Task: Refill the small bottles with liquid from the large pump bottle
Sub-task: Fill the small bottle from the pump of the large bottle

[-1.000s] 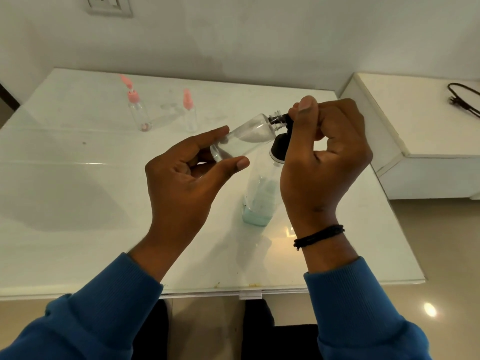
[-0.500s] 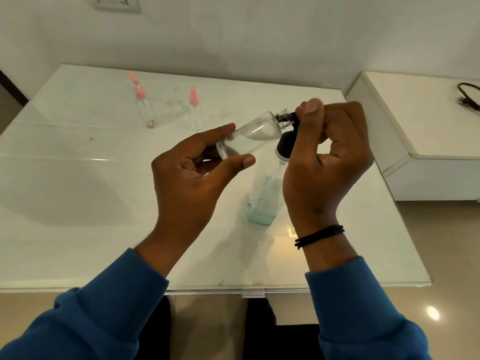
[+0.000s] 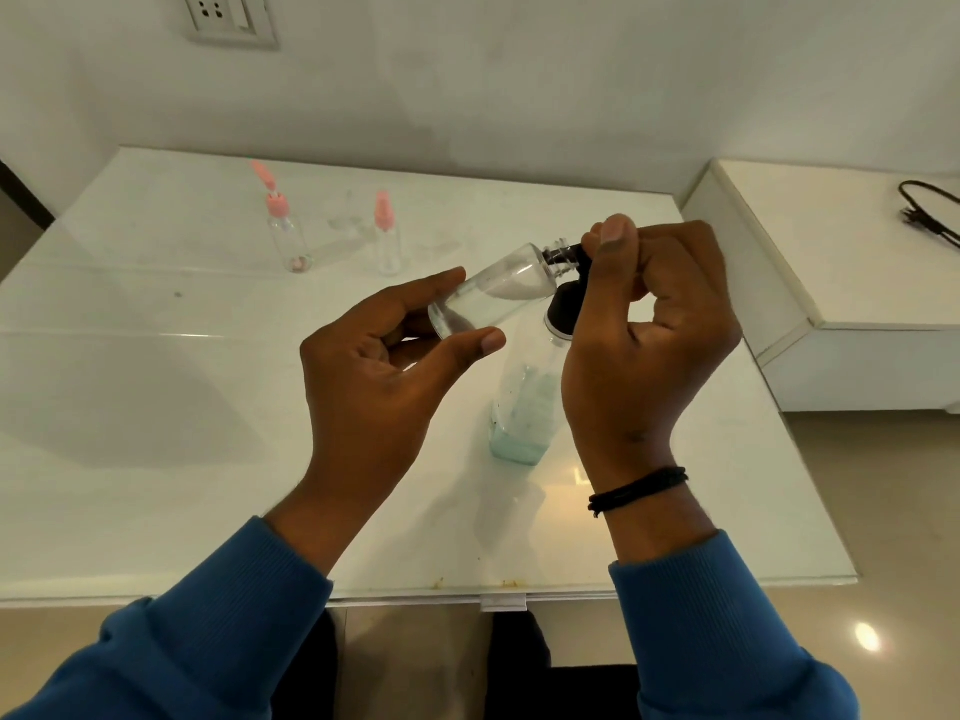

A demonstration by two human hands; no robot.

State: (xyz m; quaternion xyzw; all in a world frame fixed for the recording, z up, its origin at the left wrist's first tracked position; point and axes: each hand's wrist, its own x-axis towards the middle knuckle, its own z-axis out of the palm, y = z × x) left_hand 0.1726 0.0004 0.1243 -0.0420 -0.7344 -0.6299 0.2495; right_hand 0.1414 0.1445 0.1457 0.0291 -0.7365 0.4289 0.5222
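White glass-topped table (image 3: pixel 156 459) by the wall. Left hand (image 3: pixel 374 376) pinches small clear bottle (image 3: pixel 488 293) at its base, lying nearly flat, neck pointing right to the pump nozzle. Right hand (image 3: pixel 644 324) is curled on the head of large pump bottle (image 3: pixel 524 413), upright near the table's right edge. Two pink-capped bottles (image 3: pixel 283 226) stand at the far edge.

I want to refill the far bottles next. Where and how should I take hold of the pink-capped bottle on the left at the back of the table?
Probably best to grip the left pink-capped bottle round its clear body, below the cap, coming from the near side. It stands upright on the table, and its tilted pink nozzle looks a poor hold. The other pink-capped bottle stands apart, leaving finger room.
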